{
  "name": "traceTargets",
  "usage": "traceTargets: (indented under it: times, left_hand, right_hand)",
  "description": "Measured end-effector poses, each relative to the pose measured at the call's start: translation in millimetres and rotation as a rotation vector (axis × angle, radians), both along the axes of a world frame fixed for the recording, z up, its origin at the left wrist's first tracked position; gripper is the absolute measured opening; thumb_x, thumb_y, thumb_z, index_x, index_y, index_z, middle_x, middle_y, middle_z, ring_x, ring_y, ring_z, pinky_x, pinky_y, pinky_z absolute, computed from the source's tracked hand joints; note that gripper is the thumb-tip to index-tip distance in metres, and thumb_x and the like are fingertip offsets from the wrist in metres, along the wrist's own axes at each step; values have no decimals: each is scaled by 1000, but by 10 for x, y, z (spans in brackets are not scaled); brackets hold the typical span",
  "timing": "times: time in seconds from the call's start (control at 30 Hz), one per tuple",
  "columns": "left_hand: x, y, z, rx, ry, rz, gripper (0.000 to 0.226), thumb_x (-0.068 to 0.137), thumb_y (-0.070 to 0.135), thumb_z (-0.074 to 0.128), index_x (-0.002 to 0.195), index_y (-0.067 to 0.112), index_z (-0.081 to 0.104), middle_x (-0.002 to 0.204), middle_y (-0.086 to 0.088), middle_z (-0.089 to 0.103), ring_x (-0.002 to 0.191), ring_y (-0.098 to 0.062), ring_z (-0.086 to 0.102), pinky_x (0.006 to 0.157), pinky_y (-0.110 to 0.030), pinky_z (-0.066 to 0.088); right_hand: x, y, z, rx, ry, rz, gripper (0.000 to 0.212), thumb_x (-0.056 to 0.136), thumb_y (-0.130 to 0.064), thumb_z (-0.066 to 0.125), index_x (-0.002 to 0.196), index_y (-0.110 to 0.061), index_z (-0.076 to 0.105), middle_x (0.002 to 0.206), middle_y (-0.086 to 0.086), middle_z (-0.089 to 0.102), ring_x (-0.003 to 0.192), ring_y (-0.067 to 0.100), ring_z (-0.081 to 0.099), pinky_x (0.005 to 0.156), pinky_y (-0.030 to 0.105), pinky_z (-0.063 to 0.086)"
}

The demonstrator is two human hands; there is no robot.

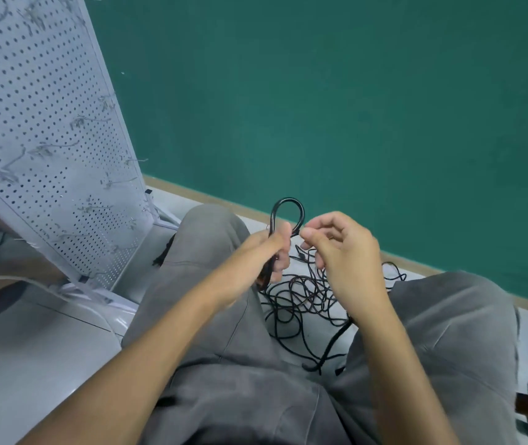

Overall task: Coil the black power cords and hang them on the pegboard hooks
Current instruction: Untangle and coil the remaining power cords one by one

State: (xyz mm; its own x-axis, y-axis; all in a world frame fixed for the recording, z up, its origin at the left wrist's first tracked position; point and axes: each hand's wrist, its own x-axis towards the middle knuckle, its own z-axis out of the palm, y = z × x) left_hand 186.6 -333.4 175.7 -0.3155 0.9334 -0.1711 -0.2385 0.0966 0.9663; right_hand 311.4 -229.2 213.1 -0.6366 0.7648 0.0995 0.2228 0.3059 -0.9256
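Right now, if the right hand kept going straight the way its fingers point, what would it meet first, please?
Probably the cord loop sticking up from the left hand: the right hand points leftward at it, with only a small gap between. Depth is hard to judge.

- The pegboard (41,130) looks like pale painted sheet metal, matt, pierced all over with small round holes.
- Its hooks (15,162) are thin bare wire with a dull grey sheen.
- The cord loop (287,210) above the left hand (269,252) has a smooth, glossy black jacket that catches light.
- The tangled cords (301,297) on the floor (41,354) look thinner and more matt.
- The trousers (224,348) are soft grey cloth, matt and creased.
- The floor is smooth, pale and faintly shiny.
- The wall (352,107) is flat matt green.
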Motion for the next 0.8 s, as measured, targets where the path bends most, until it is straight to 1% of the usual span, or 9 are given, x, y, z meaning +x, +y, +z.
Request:
traceTargets:
  times: [0.07, 0.13, 0.23, 0.33, 0.4, 0.5, 0.63, 0.7, 0.8]
  left_hand:
    - [20, -22, -32, 26, 88, -58, 30, 104, 42, 56, 90, 16, 50, 70, 4, 46, 56, -10, 36, 53, -18, 33]
    - [42, -30, -63, 50, 92, -46, 22, 110, 27, 48, 92, 13, 50, 69, 4, 54, 54, -11, 38, 53, -21, 32]
    - [25, -50, -119, 82, -96, 72, 29, 103, 38, 49, 93, 11, 52, 66, 1, 55, 50, -13, 37, 55, -31, 22]
    - [0, -84, -173, 89, -255, 150, 35, 94, 47, 53, 91, 12, 51, 63, 0, 47, 47, -11, 33, 49, -22, 24]
    - [-8, -78, -196, 64, -307, 211, 41, 91, 55, 53, 87, 15, 50, 60, 2, 38, 44, -9, 28, 43, -19, 25]
    - [4, -32, -208, 3, -265, 267, 49, 85, 66, 52, 81, 17, 48, 57, 4, 30, 43, -10, 23, 42, -20, 22]
    - [14, 11, -232, -21, -118, 287, 42, 101, 52, 48, 81, 15, 45, 57, 2, 41, 43, -12, 31, 47, -25, 26]
    - [20, 19, -251, -7, -62, 279, 36, 108, 40, 46, 83, 14, 45, 62, 2, 51, 43, -14, 38, 48, -27, 30]
    - [26, 10, -267, -13, -26, 238, 33, 109, 37, 44, 89, 12, 52, 80, 0, 64, 48, -19, 53, 46, -22, 32]
  right_hand:
    - [-64, 1, -49, 68, -63, -87, 19, 86, -30, 80, 80, -23, 63, 66, -2, 68, 51, 10, 52, 55, 26, 46]
    - [-90, 8, -116, 82, -90, -142, 27, 82, -41, 82, 81, -26, 60, 68, 1, 67, 56, 18, 56, 61, 34, 49]
    - [-72, 23, -215, -2, -57, -51, 17, 90, -32, 77, 90, -26, 62, 76, 4, 69, 61, 20, 61, 67, 38, 52]
    - [13, 6, -309, -125, -13, 52, 8, 96, -11, 69, 99, -15, 64, 84, 7, 72, 69, 15, 69, 73, 27, 54]
    - [73, -14, -371, -180, -31, 34, 9, 95, -7, 68, 98, -14, 65, 86, 7, 76, 78, 16, 73, 80, 27, 56]
    - [115, -17, -413, -108, -95, -21, 9, 93, -13, 74, 91, -22, 69, 90, -1, 76, 89, 14, 72, 85, 28, 56]
    - [112, -20, -322, 65, -152, -43, 16, 88, -14, 79, 82, -27, 71, 85, -9, 68, 71, 5, 60, 73, 15, 47]
    - [78, -64, -246, 7, -123, -70, 16, 86, -14, 81, 79, -25, 72, 73, -8, 68, 60, 2, 56, 66, 15, 47]
    - [-18, -141, -134, -105, -46, -91, 13, 87, -14, 81, 81, -21, 73, 66, -8, 70, 56, 7, 60, 61, 19, 51]
